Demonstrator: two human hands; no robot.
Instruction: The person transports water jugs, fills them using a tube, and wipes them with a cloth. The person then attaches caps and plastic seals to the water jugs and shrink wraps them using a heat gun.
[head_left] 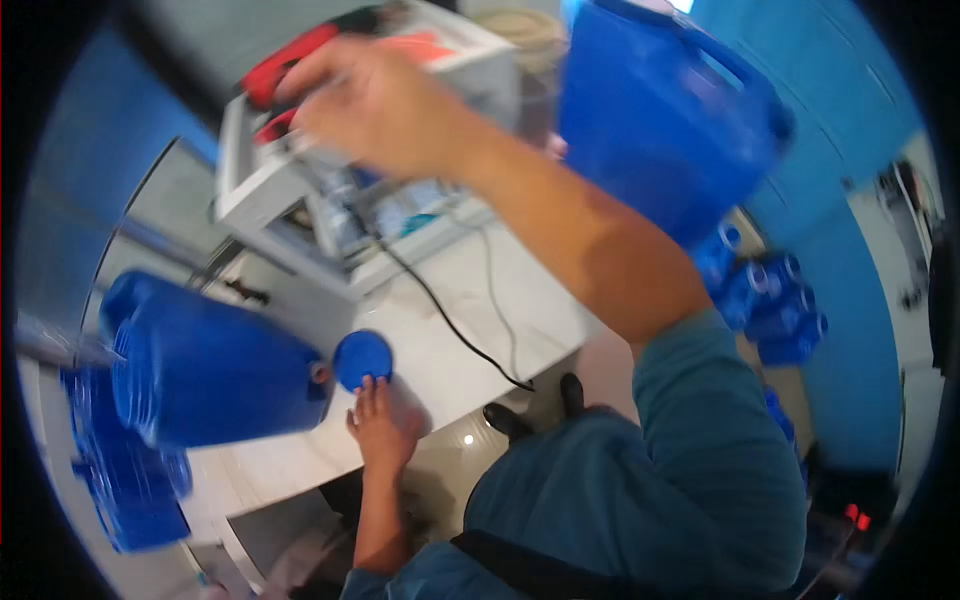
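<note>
Right hand [368, 108], red object [292, 64] half-hidden

From here I get fairly bright indoor light, with a small glare spot on the glossy floor [452, 468]; soft shadow falls beside the left hand [385, 432]. My raised right hand [365, 110] is motion-blurred; the fisheye edges bend and blacken.

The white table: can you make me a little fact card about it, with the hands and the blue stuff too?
Table: white
Left hand: fingers at the edge of the round blue lid
Right hand: up by the red tool; too blurry to tell if it grips
Beside the lid: big blue barrel
Black cord: runs from the white rack across the table
Shoes: dark, on the floor
</note>
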